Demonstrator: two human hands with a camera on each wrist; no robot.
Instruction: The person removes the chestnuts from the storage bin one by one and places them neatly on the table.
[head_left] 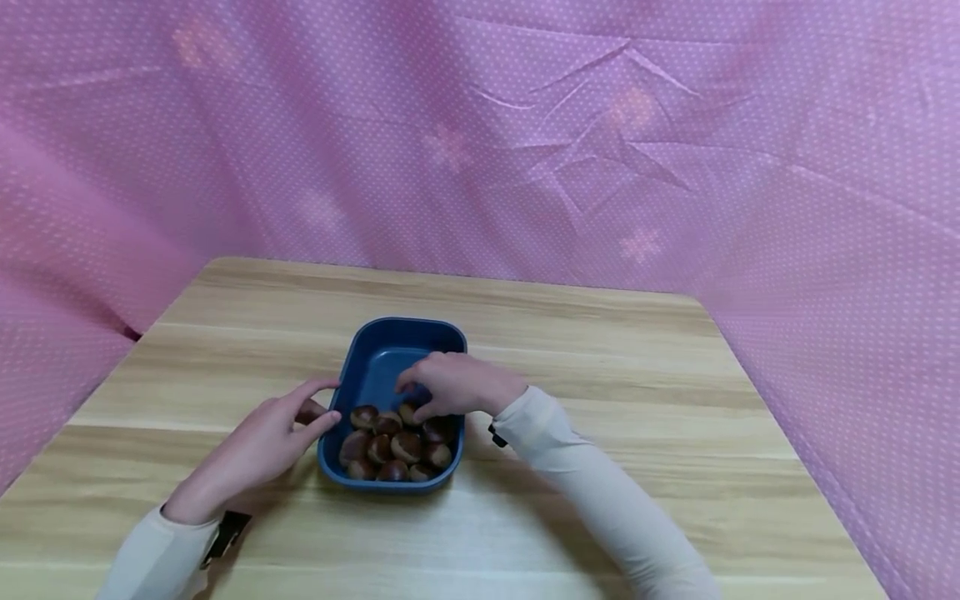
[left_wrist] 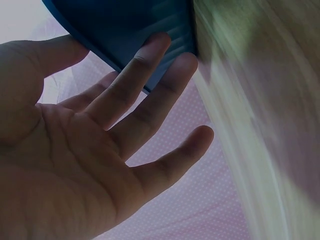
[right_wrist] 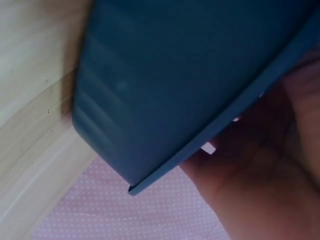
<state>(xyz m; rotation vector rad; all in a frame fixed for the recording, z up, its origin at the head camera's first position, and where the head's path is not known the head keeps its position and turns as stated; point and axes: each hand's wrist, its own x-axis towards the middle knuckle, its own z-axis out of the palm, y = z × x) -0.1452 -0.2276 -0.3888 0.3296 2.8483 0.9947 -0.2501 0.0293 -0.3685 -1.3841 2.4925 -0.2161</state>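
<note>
A dark blue rectangular tray [head_left: 372, 350] sits mid-table, its near half filled with several brown chestnuts [head_left: 393, 447]. My left hand [head_left: 288, 425] lies at the tray's left side, fingers straight against the outer wall; the left wrist view shows the palm open with fingertips [left_wrist: 155, 45] on the blue tray [left_wrist: 125, 25]. My right hand [head_left: 442, 387] reaches over the right rim, its fingers bent down onto the topmost chestnuts. Whether it grips one is hidden. In the right wrist view only the tray's outer wall [right_wrist: 175, 85] and my palm [right_wrist: 270, 165] show.
The tray stands on a light wooden table [head_left: 637, 392]. Pink dotted cloth [head_left: 525, 142] hangs behind it and along both sides. Both forearms wear pale sleeves with dark wrist straps [head_left: 225, 533].
</note>
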